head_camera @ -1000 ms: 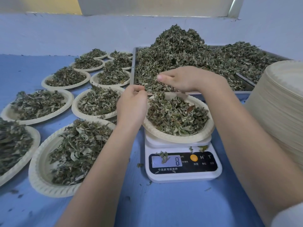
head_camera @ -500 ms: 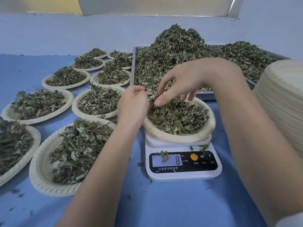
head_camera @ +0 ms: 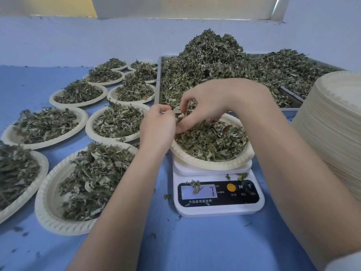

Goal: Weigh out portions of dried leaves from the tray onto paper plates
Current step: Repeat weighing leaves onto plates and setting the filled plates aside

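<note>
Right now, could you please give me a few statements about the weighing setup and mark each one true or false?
1. The plate on the scale holds dried leaves. True.
2. The scale sits left of the filled plates. False: the filled plates lie to its left.
3. The right hand is over the plate on the scale, fingers down in the leaves. True.
4. The stack of empty plates stands at the left edge. False: it stands at the right.
5. The metal tray is empty. False: dried leaves are heaped in it.
</note>
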Available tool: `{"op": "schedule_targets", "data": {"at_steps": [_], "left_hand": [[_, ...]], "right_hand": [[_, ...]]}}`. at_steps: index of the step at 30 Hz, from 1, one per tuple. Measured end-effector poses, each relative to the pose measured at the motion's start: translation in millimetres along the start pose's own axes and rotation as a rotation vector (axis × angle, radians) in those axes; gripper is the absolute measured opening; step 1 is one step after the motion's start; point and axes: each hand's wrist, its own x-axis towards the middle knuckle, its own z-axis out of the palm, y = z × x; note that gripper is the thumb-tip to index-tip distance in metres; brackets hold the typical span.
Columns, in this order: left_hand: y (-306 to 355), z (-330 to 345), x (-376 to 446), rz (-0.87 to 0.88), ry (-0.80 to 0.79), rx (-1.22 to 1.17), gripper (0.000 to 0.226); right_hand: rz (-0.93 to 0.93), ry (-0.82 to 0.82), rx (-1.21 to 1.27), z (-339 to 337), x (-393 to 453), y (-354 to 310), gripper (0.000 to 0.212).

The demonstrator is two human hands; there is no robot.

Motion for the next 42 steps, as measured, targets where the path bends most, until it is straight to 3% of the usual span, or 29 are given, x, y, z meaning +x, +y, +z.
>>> {"op": "schedule_targets", "data": {"at_steps": [4, 11, 14, 22, 29, 33, 36, 42], "left_hand": [[0, 3, -3, 0.008, -0.028, 0.022, 0.019], [3, 22, -25, -0.097, -0.075, -0.028, 0.039], [11, 25, -30, -0.091, -0.053, -0.033, 0.042], [29, -47, -12, -0.071, 0.128, -0.079, 0.043], [19, -164, 23, -0.031, 0.405, -0.060, 0.032], [3, -224, 50, -0.053, 0.525, -0.057, 0.021], [-7, -262, 71, -0.098, 0.612, -0.118, 0.035], [-16, -306, 118, -0.120, 0.695, -0.169, 0.038]], "right_hand": [[0.021, 0.105, 0.003, 6, -13, 13, 0.077], [0.349, 0.273, 0.576, 71, -52, 39, 0.087], [0.371, 0.385, 0.753, 72, -56, 32, 0.085], [0.263, 0.572, 0.846, 28, -44, -25, 0.071], [-0.013, 0.475, 0.858, 11, 13, -117, 0.055], [-0.039, 0.435, 0.904, 1, 49, -158, 0.046], [-0.015, 0.351, 1.173, -9, 75, -183, 0.031], [0.021, 0.066, 1.543, -26, 130, -221, 0.002]]}}
